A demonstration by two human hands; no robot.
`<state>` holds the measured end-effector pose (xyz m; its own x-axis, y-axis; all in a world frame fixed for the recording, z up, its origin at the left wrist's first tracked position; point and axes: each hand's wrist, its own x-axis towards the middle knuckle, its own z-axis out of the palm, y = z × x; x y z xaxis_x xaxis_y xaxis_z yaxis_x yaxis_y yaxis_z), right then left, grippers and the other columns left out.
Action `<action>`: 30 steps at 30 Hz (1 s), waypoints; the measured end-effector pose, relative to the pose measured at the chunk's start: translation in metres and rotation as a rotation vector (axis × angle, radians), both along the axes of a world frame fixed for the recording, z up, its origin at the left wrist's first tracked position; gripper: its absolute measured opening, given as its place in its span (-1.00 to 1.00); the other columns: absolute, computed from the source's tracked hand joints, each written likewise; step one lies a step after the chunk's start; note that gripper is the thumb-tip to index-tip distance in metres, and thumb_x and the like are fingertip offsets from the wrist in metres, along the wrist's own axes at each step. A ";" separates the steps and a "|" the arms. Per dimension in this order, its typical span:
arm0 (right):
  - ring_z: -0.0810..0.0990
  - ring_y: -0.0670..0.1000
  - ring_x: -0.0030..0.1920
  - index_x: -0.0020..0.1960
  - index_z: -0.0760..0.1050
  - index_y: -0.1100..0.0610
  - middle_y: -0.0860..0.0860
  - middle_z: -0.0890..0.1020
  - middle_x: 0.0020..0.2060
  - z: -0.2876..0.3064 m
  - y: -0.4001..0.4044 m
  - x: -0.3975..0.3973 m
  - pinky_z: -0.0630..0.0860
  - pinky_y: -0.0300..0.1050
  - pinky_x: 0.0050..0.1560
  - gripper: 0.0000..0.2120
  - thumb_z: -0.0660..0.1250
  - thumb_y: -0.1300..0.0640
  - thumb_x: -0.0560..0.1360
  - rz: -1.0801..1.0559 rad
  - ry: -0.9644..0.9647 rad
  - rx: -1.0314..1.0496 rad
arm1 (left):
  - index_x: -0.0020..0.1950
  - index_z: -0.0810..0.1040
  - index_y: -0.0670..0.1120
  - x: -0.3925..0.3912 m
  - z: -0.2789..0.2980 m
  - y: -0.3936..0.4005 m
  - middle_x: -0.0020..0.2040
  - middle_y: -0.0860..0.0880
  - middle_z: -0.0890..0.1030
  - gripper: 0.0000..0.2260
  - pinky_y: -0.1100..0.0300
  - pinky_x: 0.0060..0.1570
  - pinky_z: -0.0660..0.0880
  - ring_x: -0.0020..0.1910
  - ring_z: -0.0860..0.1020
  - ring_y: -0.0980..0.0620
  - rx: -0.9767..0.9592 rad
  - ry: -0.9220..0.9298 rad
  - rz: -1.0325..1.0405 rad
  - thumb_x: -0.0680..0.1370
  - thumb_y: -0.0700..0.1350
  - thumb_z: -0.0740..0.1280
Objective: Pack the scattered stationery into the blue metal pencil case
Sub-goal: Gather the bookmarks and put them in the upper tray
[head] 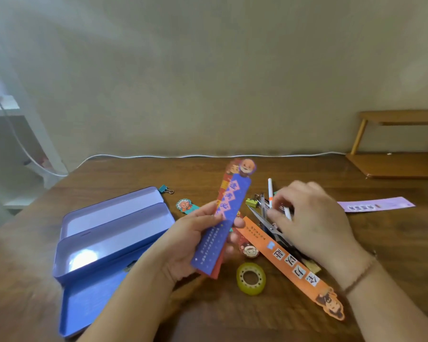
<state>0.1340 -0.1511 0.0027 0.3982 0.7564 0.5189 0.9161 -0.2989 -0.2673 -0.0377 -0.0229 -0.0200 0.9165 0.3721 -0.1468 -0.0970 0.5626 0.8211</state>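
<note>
Bookmarks (226, 215): we count two stacked, pinched in left hand (190, 243); right hand (309, 218) curled over pens (270, 192), grip unclear

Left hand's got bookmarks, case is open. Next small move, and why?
Probably swing the left hand leftward and lay the blue bookmark, with the red one behind it, into the open blue pencil case. Its grip is already closed on them, and the case's trays look bare. The right hand is over the scissors and white pen, seemingly not yet holding anything.
</note>
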 end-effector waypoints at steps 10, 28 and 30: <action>0.36 -0.04 0.15 0.06 0.55 -0.16 -0.14 0.51 0.02 -0.008 0.009 -0.007 0.38 -0.03 0.12 -0.59 0.32 -0.38 0.35 -0.038 -0.034 -0.449 | 0.31 0.49 -0.13 -0.001 0.001 0.004 0.10 -0.20 0.68 -0.71 0.10 -0.35 0.63 -0.17 0.70 -0.09 0.011 0.064 0.160 0.60 -0.28 0.22; 0.53 -0.09 0.02 0.31 0.36 -0.17 -0.12 0.62 -0.14 -0.008 0.007 -0.017 0.46 -0.10 0.07 -0.52 0.41 0.07 0.45 0.097 0.252 -0.400 | 0.24 0.51 -0.11 -0.002 0.006 0.001 0.08 -0.19 0.69 -0.77 0.12 -0.33 0.65 -0.15 0.70 -0.09 0.016 0.115 0.225 0.60 -0.26 0.24; 0.62 -0.11 -0.20 0.30 0.40 -0.15 -0.05 0.66 -0.26 0.000 0.002 -0.006 0.55 -0.10 -0.12 -0.49 0.39 0.23 0.45 0.141 0.610 -0.315 | 0.18 0.51 -0.08 -0.002 0.006 0.002 0.09 -0.19 0.69 -0.82 0.11 -0.31 0.65 -0.12 0.69 -0.11 0.007 0.115 0.242 0.60 -0.24 0.25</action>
<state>0.1280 -0.1491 0.0031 0.4357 0.8999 -0.0180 0.6660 -0.3358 -0.6661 -0.0394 -0.0209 -0.0143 0.7784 0.5794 -0.2417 -0.1333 0.5288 0.8382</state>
